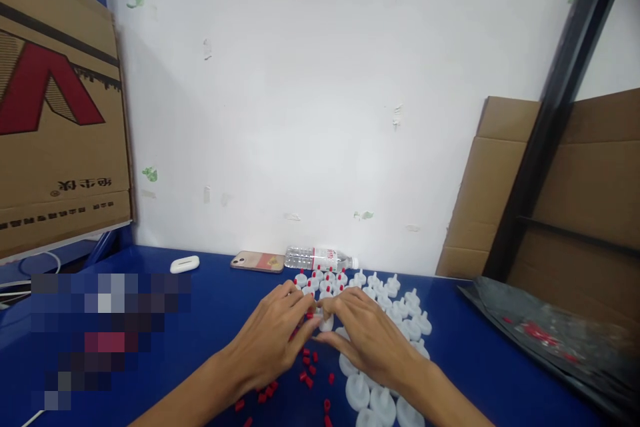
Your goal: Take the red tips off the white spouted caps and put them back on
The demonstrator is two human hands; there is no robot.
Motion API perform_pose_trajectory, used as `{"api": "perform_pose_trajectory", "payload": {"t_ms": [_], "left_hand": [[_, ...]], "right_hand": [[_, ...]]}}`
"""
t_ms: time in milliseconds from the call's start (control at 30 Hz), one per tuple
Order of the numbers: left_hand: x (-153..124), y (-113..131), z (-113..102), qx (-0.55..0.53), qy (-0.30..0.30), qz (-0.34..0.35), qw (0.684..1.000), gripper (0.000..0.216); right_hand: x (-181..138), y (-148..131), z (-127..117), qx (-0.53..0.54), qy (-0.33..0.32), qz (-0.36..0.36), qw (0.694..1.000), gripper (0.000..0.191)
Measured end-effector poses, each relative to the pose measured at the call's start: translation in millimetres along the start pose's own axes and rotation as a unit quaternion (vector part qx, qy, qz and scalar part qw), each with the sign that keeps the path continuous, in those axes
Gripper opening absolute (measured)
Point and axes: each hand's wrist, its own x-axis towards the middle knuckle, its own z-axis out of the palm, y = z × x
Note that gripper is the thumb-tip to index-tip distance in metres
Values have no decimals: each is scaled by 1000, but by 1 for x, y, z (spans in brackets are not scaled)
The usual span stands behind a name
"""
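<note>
My left hand (pixel 273 330) and my right hand (pixel 370 330) meet over the blue table (pixel 200 320). Between the right thumb and fingers is a white nozzle lid (pixel 327 322), partly hidden. The left fingers pinch a small red cap (pixel 310 315) beside that lid's tip. Loose red caps (pixel 307 360) lie scattered on the table beneath and in front of my hands. Several white nozzle lids (pixel 383 403) without red tips spread under and around my right hand and forearm. Behind my hands stands a group of white lids with red caps on their tips (pixel 319 275).
A clear plastic bottle (pixel 320 258) lies against the wall, with a phone (pixel 257 261) and a white earbud case (pixel 185 264) to its left. A printed cardboard box (pixel 60 113) stands at left. Right, a dark plastic bag (pixel 555 340) holds red pieces near cardboard (pixel 487 193). The left table area is pixelated.
</note>
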Motion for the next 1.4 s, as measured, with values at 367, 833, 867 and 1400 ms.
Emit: {"api": "perform_pose_trajectory", "payload": {"t_ms": [367, 833, 867, 1400], "left_hand": [[1, -4, 9, -174, -23, -70, 982, 43], [5, -23, 14, -468, 22, -185, 864, 53], [5, -27, 9, -400, 32, -199, 894, 53], [0, -37, 3, -12, -37, -156, 987, 24]], "right_hand": [[5, 10, 1, -50, -19, -53, 997, 10], [-5, 43, -31, -198, 157, -86, 964, 25], [-7, 50, -37, -206, 170, -51, 962, 21], [-11, 44, -18, -67, -37, 44, 996, 24]]}}
